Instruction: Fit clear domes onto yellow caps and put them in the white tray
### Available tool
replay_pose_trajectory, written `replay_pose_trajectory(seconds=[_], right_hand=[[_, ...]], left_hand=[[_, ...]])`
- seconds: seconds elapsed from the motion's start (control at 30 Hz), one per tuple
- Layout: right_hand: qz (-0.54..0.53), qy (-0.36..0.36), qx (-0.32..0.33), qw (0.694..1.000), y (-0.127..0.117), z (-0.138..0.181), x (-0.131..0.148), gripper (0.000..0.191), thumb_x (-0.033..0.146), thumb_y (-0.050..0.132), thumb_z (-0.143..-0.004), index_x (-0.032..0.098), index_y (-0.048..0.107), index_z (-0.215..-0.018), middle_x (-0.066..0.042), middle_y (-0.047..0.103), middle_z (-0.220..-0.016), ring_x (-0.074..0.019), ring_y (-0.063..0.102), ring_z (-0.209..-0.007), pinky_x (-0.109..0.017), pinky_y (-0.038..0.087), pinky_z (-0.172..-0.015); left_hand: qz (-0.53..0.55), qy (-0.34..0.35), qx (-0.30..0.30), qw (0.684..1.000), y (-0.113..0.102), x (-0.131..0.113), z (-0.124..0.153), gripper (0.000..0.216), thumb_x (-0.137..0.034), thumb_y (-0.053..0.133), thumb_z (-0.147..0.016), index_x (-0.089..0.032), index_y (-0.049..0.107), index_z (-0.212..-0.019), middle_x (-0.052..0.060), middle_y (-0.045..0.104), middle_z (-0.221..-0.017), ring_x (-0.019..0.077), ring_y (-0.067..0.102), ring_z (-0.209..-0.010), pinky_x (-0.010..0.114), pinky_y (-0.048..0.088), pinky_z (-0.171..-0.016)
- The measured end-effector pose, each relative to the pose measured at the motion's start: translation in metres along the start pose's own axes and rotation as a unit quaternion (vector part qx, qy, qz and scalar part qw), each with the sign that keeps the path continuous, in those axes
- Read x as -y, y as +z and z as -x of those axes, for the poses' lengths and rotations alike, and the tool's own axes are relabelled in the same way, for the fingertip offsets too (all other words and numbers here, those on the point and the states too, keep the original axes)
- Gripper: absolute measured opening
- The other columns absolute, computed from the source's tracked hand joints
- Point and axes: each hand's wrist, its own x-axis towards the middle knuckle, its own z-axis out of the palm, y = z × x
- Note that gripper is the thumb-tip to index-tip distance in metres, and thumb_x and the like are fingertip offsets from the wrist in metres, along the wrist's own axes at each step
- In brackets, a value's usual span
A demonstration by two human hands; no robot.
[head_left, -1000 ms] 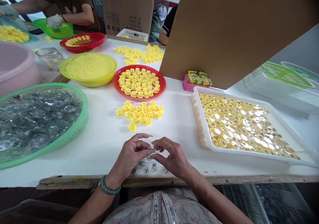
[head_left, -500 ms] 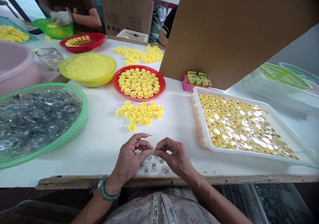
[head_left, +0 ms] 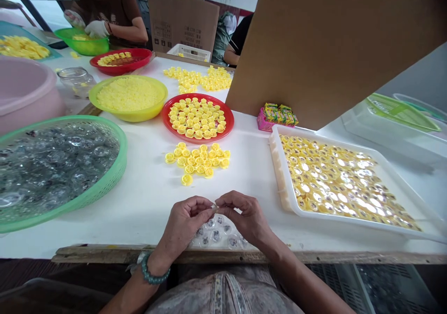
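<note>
Both left hand (head_left: 183,223) and right hand (head_left: 247,218) pinch one tiny translucent piece (head_left: 213,206) above clear domes (head_left: 215,236).

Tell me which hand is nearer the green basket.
Left. The left hand lies to the right of the green basket, apart from it across the white table; the right hand is farther off, on the far side of the left hand.

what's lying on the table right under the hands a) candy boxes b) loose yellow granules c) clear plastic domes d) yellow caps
c, clear plastic domes lie under the left hand and right hand, while the yellow caps sit further up the table.
</note>
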Motion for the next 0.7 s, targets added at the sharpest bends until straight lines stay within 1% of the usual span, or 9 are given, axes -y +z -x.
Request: replay_pose_trajectory(seconds=[0.1,0.23,0.33,0.47,0.57,0.7], right_hand=[[0.048,-0.029,-0.006,0.998,0.001,0.0,0.0,0.015,0.019,0.065,-0.077,0.019,0.064,-0.092,-0.002,0.065,-0.083,-0.0125,0.061,-0.07,-0.024,0.05,-0.066],[0.154,-0.06,-0.024,0.986,0.014,0.004,-0.004,0.026,0.022,0.068,-0.075,0.02,0.06,-0.1,-0.004,0.063,-0.089,-0.0144,0.06,-0.073,-0.026,0.05,-0.066],[0.225,-0.107,-0.037,0.968,0.027,0.004,-0.005,0.026,0.022,0.063,-0.079,0.019,0.058,-0.104,-0.006,0.062,-0.093,-0.0176,0.061,-0.08,-0.029,0.05,-0.069],[0.272,-0.157,-0.056,0.948,0.039,-0.001,-0.006,0.022,0.017,0.055,-0.084,0.018,0.055,-0.106,-0.008,0.062,-0.093,-0.0199,0.06,-0.085,-0.032,0.05,-0.073],[0.282,-0.179,-0.051,0.941,0.042,-0.004,-0.008,0.024,0.014,0.053,-0.084,0.017,0.054,-0.107,-0.008,0.062,-0.093,-0.0197,0.059,-0.085,-0.032,0.051,-0.073],[0.284,-0.195,-0.032,0.938,0.043,-0.006,-0.013,0.027,0.012,0.052,-0.083,0.017,0.053,-0.109,-0.008,0.062,-0.095,-0.0196,0.059,-0.086,-0.032,0.051,-0.073]], left_hand=[[0.019,0.012,-0.031,0.999,-0.001,0.003,0.0,0.016,-0.029,0.069,-0.071,-0.015,0.062,-0.078,0.001,0.064,-0.07,0.0116,0.057,-0.066,0.023,0.046,-0.065],[0.088,0.004,-0.076,0.993,0.002,0.007,-0.001,0.017,-0.024,0.071,-0.069,-0.016,0.059,-0.077,0.001,0.066,-0.075,0.0123,0.059,-0.072,0.022,0.046,-0.069],[0.144,-0.004,-0.1,0.985,0.005,0.009,-0.001,0.018,-0.022,0.072,-0.067,-0.016,0.057,-0.075,0.0,0.066,-0.073,0.0124,0.06,-0.073,0.022,0.046,-0.068],[0.193,0.004,-0.109,0.975,0.006,0.012,-0.003,0.019,-0.019,0.072,-0.066,-0.016,0.058,-0.078,0.0,0.068,-0.076,0.0111,0.059,-0.071,0.021,0.045,-0.069],[0.186,0.011,-0.118,0.975,0.005,0.016,-0.006,0.019,-0.021,0.072,-0.067,-0.016,0.061,-0.081,0.002,0.069,-0.077,0.0119,0.059,-0.072,0.022,0.045,-0.07],[0.143,0.016,-0.137,0.98,0.002,0.02,-0.009,0.016,-0.026,0.071,-0.068,-0.014,0.065,-0.077,0.002,0.067,-0.073,0.0123,0.058,-0.069,0.022,0.045,-0.068]])
